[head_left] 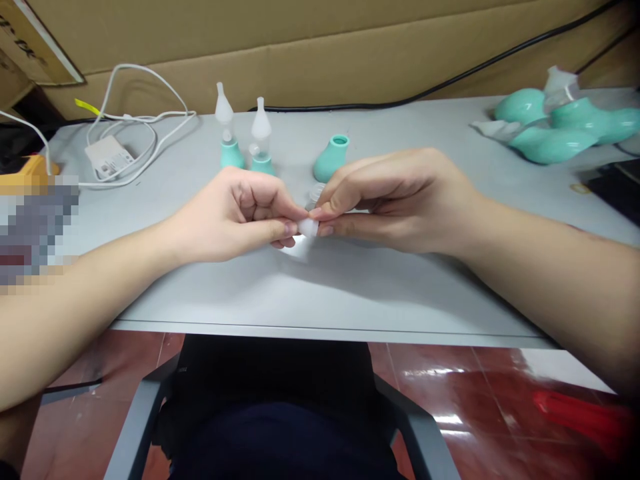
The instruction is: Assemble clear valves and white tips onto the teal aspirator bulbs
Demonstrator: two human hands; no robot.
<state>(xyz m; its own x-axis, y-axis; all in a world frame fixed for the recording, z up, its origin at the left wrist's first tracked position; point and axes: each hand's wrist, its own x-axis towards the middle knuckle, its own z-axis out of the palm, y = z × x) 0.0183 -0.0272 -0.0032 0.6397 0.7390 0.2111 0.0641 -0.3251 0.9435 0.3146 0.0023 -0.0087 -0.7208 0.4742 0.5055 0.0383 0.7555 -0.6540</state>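
Observation:
Above the grey table, my left hand point(227, 217) and my right hand point(405, 200) meet, both pinching one small white soft-looking nozzle point(309, 228). Their fingers cover much of it. Right behind the fingertips shows a clear plastic piece point(316, 193), partly hidden by my right hand. Beyond it a teal rubber bulb point(330, 160) stands with its round mouth uncovered. To its left are two upright bulb aspirators, a left one point(231, 153) and a right one point(261, 130), each with a teal bulb, a clear middle and a white pointed tip. My left hand hides part of their bases.
Several teal bulbs with clear and white parts point(555, 143) lie at the back right. A white cable with its adapter point(109, 157) is coiled at the back left, near a yellow object point(25, 175). A black cable point(370, 107) runs along the cardboard wall point(320, 60).

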